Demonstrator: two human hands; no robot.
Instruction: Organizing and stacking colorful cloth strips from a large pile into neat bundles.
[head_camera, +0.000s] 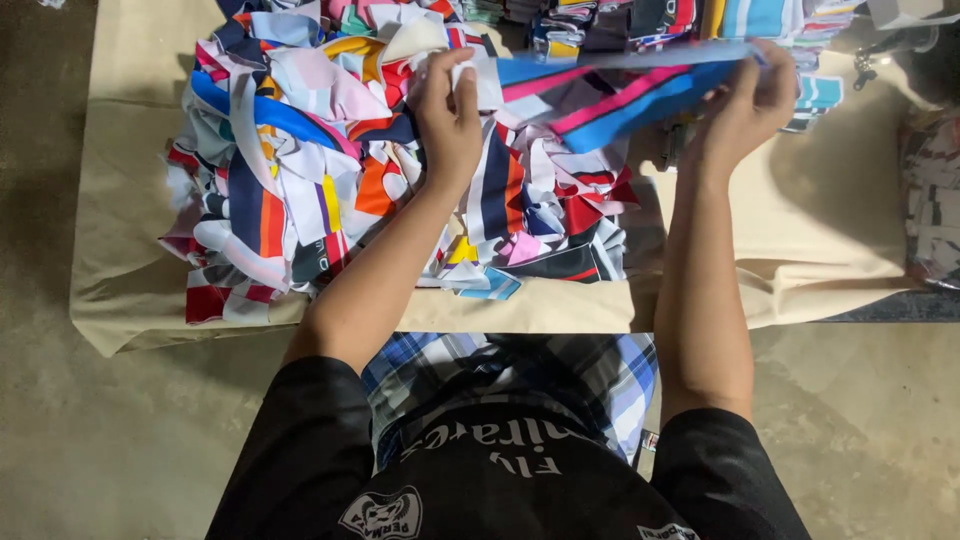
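I hold a blue fabric piece with a pink stripe (620, 100) stretched between both hands above a table. My left hand (450, 110) grips its left end, where the cloth is white. My right hand (745, 100) pinches the right end. Under and left of my hands lies a big loose pile of colourful fabric pieces (300, 170) in white, blue, red, orange and pink.
The pile rests on a beige cloth-covered table (820, 230). Stacked, folded striped pieces (640, 25) line the far edge. Another patterned bundle (935, 200) sits at the right. Concrete floor (100, 450) surrounds the table; my plaid shorts and black shirt fill the bottom.
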